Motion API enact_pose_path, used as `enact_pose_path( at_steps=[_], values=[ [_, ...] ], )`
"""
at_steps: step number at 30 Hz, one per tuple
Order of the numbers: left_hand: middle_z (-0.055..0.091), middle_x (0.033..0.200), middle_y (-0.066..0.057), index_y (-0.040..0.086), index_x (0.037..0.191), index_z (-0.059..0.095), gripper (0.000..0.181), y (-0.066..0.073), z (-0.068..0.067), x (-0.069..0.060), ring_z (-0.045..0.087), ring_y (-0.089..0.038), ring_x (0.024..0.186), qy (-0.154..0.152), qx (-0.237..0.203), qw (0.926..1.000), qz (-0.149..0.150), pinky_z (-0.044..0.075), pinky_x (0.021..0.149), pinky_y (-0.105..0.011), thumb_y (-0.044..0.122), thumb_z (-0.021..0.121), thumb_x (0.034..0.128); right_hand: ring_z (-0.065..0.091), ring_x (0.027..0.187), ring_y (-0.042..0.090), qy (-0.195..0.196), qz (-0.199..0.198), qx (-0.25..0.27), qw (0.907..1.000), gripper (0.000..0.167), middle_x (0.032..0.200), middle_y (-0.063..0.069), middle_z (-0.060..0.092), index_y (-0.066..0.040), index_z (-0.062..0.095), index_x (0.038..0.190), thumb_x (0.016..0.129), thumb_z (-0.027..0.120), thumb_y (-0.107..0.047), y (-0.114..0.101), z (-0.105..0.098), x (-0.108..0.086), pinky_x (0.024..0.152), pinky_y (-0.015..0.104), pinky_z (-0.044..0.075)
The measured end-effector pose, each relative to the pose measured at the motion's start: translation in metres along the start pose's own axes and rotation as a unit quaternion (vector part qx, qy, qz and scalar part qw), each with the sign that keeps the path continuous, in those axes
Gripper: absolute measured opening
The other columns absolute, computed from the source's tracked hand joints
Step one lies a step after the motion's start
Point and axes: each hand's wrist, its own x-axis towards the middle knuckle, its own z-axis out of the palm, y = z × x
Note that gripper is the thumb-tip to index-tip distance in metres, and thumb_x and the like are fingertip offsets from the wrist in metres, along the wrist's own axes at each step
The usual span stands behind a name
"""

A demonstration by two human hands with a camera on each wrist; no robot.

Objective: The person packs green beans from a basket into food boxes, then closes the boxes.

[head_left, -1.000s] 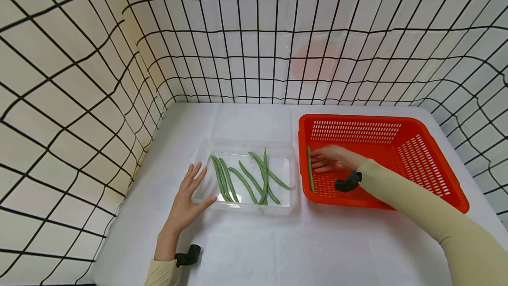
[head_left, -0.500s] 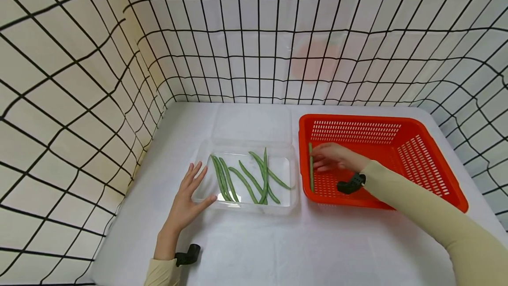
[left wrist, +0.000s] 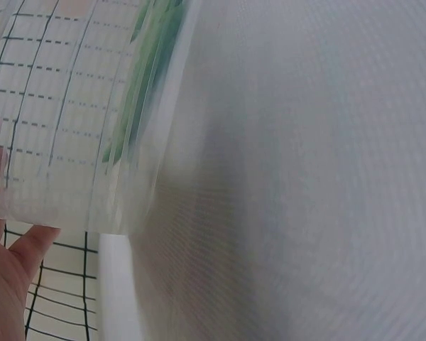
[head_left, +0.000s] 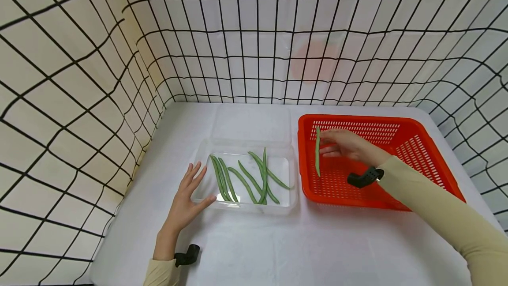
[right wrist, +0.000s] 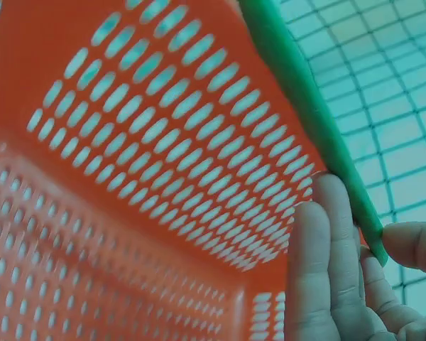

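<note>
My right hand [head_left: 347, 144] pinches a single green bean [head_left: 317, 152] between thumb and fingers, above the left part of a red plastic basket [head_left: 353, 118]. In the right wrist view the bean [right wrist: 302, 96] slants down to the thumb and fingertips. My left hand [head_left: 185, 204], its fingers spread and extended, rests against the left side of a clear plastic container [head_left: 254, 208]. Several green beans [head_left: 223, 180] lie in that container, some side by side and others crossing at the right. The left wrist view has the container wall [left wrist: 64, 192] with the fingers beside it.
The container's clear lid [head_left: 252, 125] lies folded back behind it on the white-covered table [head_left: 258, 250]. Black wire mesh [head_left: 258, 43] encloses the back and sides. The basket's perforated walls rise around the space under my right hand.
My right hand has lifted the bean from beside the basket's left wall, moving it up the view and slightly right. The left hand and the beans in the container stay where they were.
</note>
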Motion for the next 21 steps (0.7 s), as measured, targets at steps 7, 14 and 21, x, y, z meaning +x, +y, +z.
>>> enact_pose_path(
  at_steps=[7,14,21],
  values=[
    [0.025,0.155,0.001,0.013,0.145,0.040,0.085,0.000,0.000,0.000,0.007,-0.021,0.143,0.000,0.000,1.0000,0.002,0.020,0.100,-0.068,0.027,0.083,0.0735,0.069,0.078,0.021,-0.016,-0.014,0.000,0.9998,0.049,0.108,0.012,0.057,0.006,0.039,0.138,0.100,0.051,-0.023,-0.020,0.034,-0.002,0.084,0.045,0.049],
    [0.026,0.154,-0.002,0.016,0.146,0.040,0.085,-0.002,0.000,0.000,0.008,-0.021,0.143,0.003,-0.005,1.0000,0.005,0.020,0.100,-0.068,0.026,0.083,0.0730,0.069,0.078,0.025,-0.049,-0.015,-0.024,0.9984,0.043,0.111,0.021,0.056,0.004,0.044,0.133,0.099,0.053,-0.021,-0.030,0.076,0.006,0.076,0.041,0.054],
    [0.026,0.154,-0.003,0.017,0.146,0.040,0.086,0.000,0.000,0.000,0.009,-0.023,0.143,0.008,-0.007,0.9999,0.008,0.020,0.101,-0.067,0.025,0.084,0.0724,0.069,0.075,0.025,-0.075,-0.009,-0.029,0.9967,0.038,0.107,0.021,0.058,0.004,0.046,0.129,0.099,0.052,-0.019,-0.034,0.110,0.016,0.073,0.038,0.055]
  ],
)
